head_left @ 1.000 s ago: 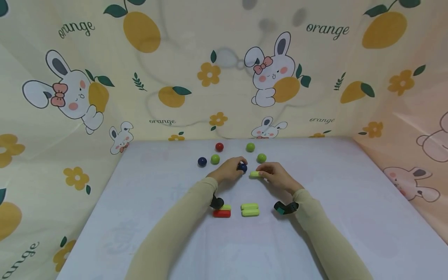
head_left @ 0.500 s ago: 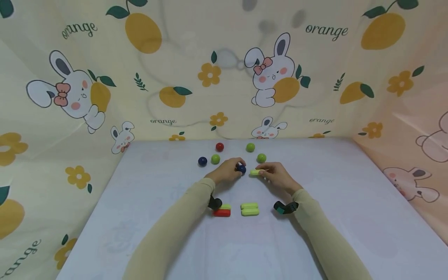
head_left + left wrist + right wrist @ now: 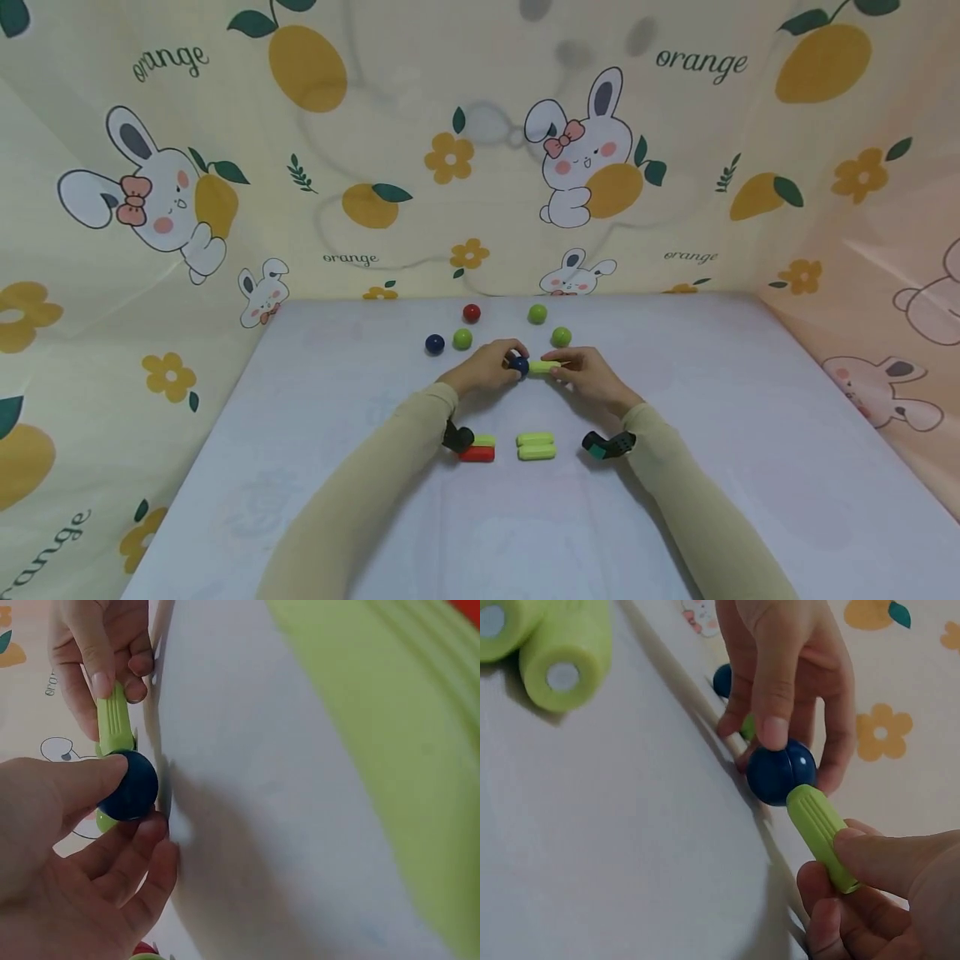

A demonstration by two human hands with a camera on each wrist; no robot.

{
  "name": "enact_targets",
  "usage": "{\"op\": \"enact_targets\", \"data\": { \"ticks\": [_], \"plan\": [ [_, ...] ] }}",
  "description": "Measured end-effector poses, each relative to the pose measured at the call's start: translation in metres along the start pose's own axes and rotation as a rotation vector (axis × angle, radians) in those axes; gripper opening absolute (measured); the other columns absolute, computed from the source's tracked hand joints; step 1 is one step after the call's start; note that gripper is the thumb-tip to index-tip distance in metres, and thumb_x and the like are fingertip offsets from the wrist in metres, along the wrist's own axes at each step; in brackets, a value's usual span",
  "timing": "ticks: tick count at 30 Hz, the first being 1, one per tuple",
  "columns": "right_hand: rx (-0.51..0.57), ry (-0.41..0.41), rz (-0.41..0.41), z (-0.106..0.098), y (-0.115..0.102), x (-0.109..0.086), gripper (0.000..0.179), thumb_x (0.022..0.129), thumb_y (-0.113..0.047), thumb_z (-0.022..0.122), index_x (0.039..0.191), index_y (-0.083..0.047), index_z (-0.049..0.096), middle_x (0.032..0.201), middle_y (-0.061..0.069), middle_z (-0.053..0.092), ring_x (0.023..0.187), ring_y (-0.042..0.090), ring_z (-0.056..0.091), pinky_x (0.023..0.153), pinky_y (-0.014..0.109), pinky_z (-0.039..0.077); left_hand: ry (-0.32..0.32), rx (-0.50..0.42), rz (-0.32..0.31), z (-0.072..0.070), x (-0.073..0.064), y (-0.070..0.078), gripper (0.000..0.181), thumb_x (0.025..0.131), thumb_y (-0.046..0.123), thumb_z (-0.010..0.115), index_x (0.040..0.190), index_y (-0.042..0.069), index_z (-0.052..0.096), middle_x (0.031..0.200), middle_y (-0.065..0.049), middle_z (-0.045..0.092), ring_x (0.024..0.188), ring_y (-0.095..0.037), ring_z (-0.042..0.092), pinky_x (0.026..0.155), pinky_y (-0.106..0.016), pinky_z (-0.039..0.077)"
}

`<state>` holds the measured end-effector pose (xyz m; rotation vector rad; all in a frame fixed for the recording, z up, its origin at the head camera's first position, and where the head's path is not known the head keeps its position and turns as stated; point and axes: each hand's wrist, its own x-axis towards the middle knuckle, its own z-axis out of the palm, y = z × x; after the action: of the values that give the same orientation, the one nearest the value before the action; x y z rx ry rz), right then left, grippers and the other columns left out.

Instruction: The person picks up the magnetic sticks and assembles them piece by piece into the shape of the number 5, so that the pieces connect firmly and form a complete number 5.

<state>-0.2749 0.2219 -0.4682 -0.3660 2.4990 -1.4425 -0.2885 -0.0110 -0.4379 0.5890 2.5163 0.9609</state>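
My left hand (image 3: 491, 365) pinches a dark blue ball (image 3: 780, 774) between thumb and fingers, over the middle of the table. From the right, my right hand (image 3: 595, 379) holds a short light green ribbed rod (image 3: 817, 832) by its outer end. The rod's other end meets the side of the ball, and the two line up in the head view. In the left wrist view the ball (image 3: 131, 787) covers part of the rod's near end, with the green rod (image 3: 114, 720) running up to the right hand's fingers.
Behind the hands lie a red ball (image 3: 471, 313), another dark blue ball (image 3: 435, 344) and several green balls (image 3: 561, 337). Nearer, two green rods (image 3: 536, 452) lie side by side, left of them a red rod (image 3: 477, 454) and a green one partly behind the left wrist camera (image 3: 458, 437).
The green rod in my right hand has moved left and up to the blue ball, closing the gap between them. My left hand keeps its grip on the ball, nearly in place.
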Motion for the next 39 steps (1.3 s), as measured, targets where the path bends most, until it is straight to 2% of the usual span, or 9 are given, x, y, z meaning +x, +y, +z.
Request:
{"op": "enact_targets", "data": {
  "ticks": [3,8,10,18,24,29,33,39],
  "plan": [
    [0.001,-0.009,-0.010,0.001,-0.002,-0.001,0.033,0.099,-0.009,0.062,0.132,-0.004,0.064,0.134,0.018,0.061,0.100,0.020,0.060,0.076,0.023,0.047,0.005,-0.011,0.027,0.000,0.000,-0.003,0.035,0.100,0.012,0.061,0.135,0.014,0.056,0.140,-0.017,0.057,0.126,-0.030,0.057,0.111,-0.044,0.045],
    [0.007,-0.034,-0.015,0.003,-0.005,-0.004,0.036,0.099,-0.011,0.062,0.135,-0.006,0.062,0.143,0.018,0.056,0.114,0.025,0.062,0.094,0.030,0.047,0.012,-0.055,0.075,-0.002,-0.004,-0.012,0.037,0.099,0.010,0.062,0.136,0.012,0.060,0.141,-0.017,0.058,0.128,-0.032,0.058,0.111,-0.045,0.046],
    [0.011,-0.050,-0.014,0.004,-0.006,-0.004,0.037,0.100,-0.012,0.062,0.136,-0.005,0.060,0.144,0.019,0.056,0.116,0.026,0.062,0.096,0.032,0.047,0.007,-0.075,0.083,-0.004,-0.006,-0.015,0.038,0.098,0.009,0.062,0.136,0.012,0.061,0.142,-0.016,0.058,0.130,-0.033,0.058,0.111,-0.045,0.046],
    [0.051,-0.078,0.005,0.005,-0.008,-0.006,0.042,0.105,-0.027,0.055,0.140,-0.002,0.056,0.118,0.022,0.068,0.095,0.022,0.066,0.080,0.028,0.050,0.031,-0.137,0.058,-0.012,-0.024,-0.021,0.036,0.099,0.011,0.063,0.134,0.014,0.062,0.140,-0.015,0.059,0.129,-0.032,0.057,0.106,-0.043,0.050],
    [0.068,-0.093,-0.002,0.004,-0.010,-0.004,0.044,0.106,-0.029,0.053,0.139,0.000,0.056,0.125,0.022,0.066,0.097,0.021,0.066,0.079,0.028,0.052,0.042,-0.197,0.037,-0.019,-0.038,-0.035,0.036,0.098,0.008,0.063,0.134,0.011,0.063,0.139,-0.018,0.059,0.124,-0.031,0.059,0.095,-0.036,0.056],
    [0.074,-0.095,-0.003,0.004,-0.010,-0.005,0.044,0.106,-0.029,0.054,0.139,0.000,0.056,0.129,0.022,0.065,0.098,0.021,0.066,0.080,0.028,0.053,0.021,-0.257,0.014,-0.020,-0.046,-0.050,0.036,0.098,0.005,0.062,0.134,0.009,0.062,0.139,-0.022,0.057,0.106,-0.023,0.064,0.081,-0.029,0.057],
    [0.081,-0.088,0.002,0.005,-0.011,-0.005,0.043,0.106,-0.028,0.053,0.139,0.000,0.057,0.129,0.022,0.066,0.097,0.021,0.066,0.079,0.027,0.053,-0.003,-0.285,0.006,-0.021,-0.053,-0.057,0.035,0.098,0.003,0.061,0.133,0.009,0.062,0.135,-0.022,0.059,0.092,-0.017,0.064,0.078,-0.027,0.057],
    [0.077,0.006,-0.068,-0.002,-0.009,-0.004,0.042,0.106,-0.026,0.053,0.136,0.004,0.057,0.128,0.026,0.064,0.097,0.022,0.068,0.081,0.029,0.056,-0.009,-0.305,0.001,-0.020,-0.058,-0.061,0.035,0.099,0.004,0.061,0.133,0.008,0.062,0.132,-0.020,0.062,0.091,-0.016,0.065,0.080,-0.027,0.057]
  ]
}}
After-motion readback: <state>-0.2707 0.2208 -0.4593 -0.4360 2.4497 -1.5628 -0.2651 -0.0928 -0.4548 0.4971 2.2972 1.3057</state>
